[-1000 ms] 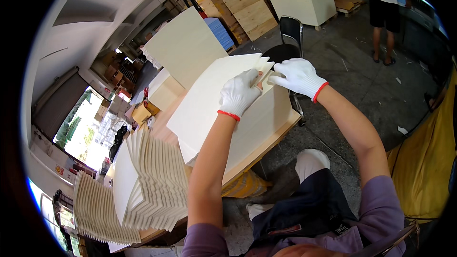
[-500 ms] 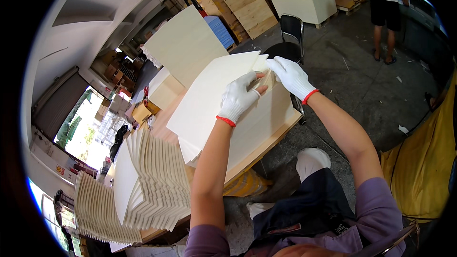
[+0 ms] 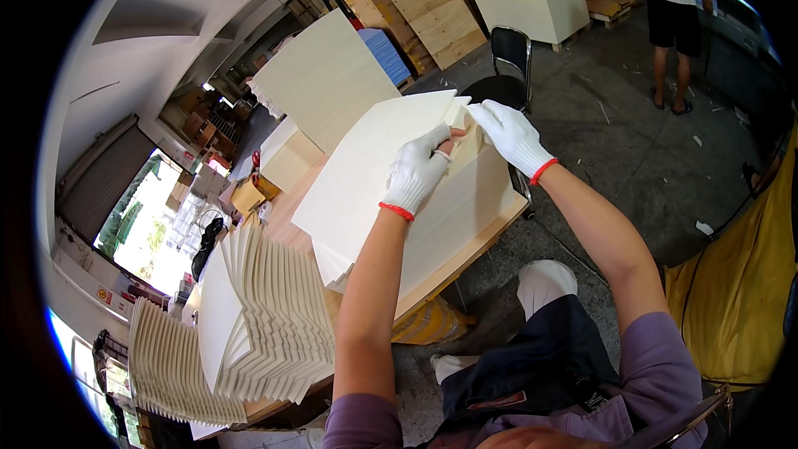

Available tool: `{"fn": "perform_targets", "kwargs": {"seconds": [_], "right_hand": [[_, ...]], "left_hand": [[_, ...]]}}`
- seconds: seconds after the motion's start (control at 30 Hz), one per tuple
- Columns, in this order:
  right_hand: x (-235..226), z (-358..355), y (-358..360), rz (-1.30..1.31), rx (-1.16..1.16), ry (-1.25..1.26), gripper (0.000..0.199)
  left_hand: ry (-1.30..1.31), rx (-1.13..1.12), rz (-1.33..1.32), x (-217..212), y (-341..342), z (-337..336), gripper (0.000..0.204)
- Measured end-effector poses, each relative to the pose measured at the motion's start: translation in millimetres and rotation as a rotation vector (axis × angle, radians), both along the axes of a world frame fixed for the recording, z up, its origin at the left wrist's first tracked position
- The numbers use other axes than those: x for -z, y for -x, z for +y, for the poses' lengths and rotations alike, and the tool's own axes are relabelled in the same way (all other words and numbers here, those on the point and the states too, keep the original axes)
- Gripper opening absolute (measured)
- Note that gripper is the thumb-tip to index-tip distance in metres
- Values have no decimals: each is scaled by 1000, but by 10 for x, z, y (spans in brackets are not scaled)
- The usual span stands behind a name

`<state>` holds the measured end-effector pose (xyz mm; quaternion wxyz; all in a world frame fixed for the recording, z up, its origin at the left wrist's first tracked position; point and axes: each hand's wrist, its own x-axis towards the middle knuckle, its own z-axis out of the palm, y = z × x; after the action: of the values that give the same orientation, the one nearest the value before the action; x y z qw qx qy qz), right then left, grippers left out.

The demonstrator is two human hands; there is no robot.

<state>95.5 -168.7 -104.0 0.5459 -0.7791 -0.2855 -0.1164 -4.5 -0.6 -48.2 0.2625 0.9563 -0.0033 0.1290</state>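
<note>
Left hand [image 3: 416,168], half-curled, and right hand [image 3: 509,135], fingers nearly straight, both meet the upper layers of the cream sheet stack [image 3: 366,162] on the near edge of the desk [image 3: 457,257], presumably steadying loose layers; any pinch is hidden.

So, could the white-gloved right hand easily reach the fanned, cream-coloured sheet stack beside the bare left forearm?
Probably not easily: the left forearm lies between the right hand and the sheet stack.
</note>
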Motion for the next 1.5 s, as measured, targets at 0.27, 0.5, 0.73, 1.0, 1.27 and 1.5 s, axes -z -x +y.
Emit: {"fn": "perform_targets", "kwargs": {"seconds": [0.27,0.5,0.73,1.0,1.27,1.5], "right_hand": [[59,22,-31,-16,16,-22,54],[-7,-1,15,53,-11,3,56],[11,7,6,13,33,25,55],[27,22,7,22,28,-8,54],[24,21,16,9,46,-10,53],[46,29,3,21,47,-43,52]], "left_hand": [[23,37,-37,-3,10,-57,33],[-12,10,-29,-3,13,-28,31],[-47,34,-32,17,-2,-42,28],[-82,46,-21,-3,14,-43,30],[-67,12,-39,14,2,-31,29],[-164,18,-24,-37,59,-105,31]]}}
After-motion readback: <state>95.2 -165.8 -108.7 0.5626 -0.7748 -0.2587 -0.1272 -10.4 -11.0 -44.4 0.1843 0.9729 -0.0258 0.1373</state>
